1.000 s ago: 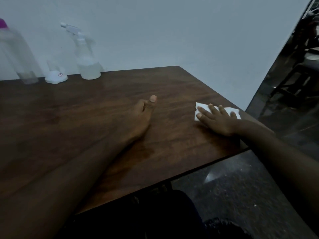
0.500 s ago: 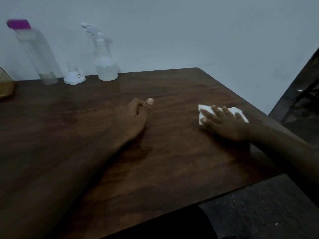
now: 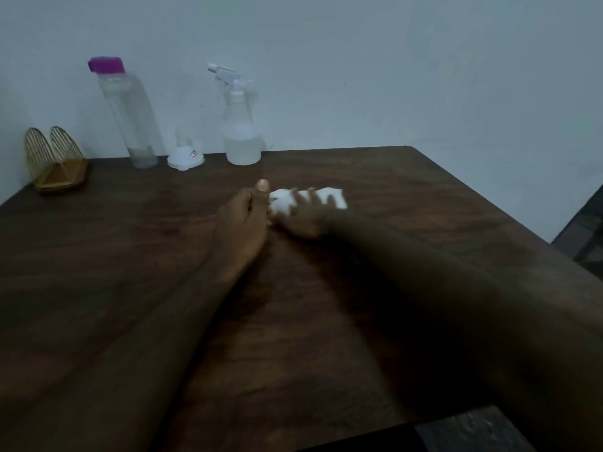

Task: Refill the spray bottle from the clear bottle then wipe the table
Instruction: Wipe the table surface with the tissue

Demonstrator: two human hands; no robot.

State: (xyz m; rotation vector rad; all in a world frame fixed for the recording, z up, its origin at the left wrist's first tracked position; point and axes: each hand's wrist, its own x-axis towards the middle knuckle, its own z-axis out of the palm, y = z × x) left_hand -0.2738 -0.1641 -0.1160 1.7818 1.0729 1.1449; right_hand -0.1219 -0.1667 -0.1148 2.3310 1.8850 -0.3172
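Dark wood counter (image 3: pixel 408 197), pale wall behind. Spray bottle (image 3: pixel 242 132) part-full, clear bottle (image 3: pixel 130 115) near empty: refill looks done. My right grip (image 3: pixel 301 216) presses white cloth (image 3: pixel 332 195) flat, fingers straight, mid-counter; left (image 3: pixel 243 220) rests loosely curled, empty. Wiping unfinished.

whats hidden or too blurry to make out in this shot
- white cloth, head view: motion-blurred, partly under the right hand; its shape is unclear.
- right fingers: smeared by motion.
- funnel label: too small to read.
- left hand fingers: tucked under the hand.
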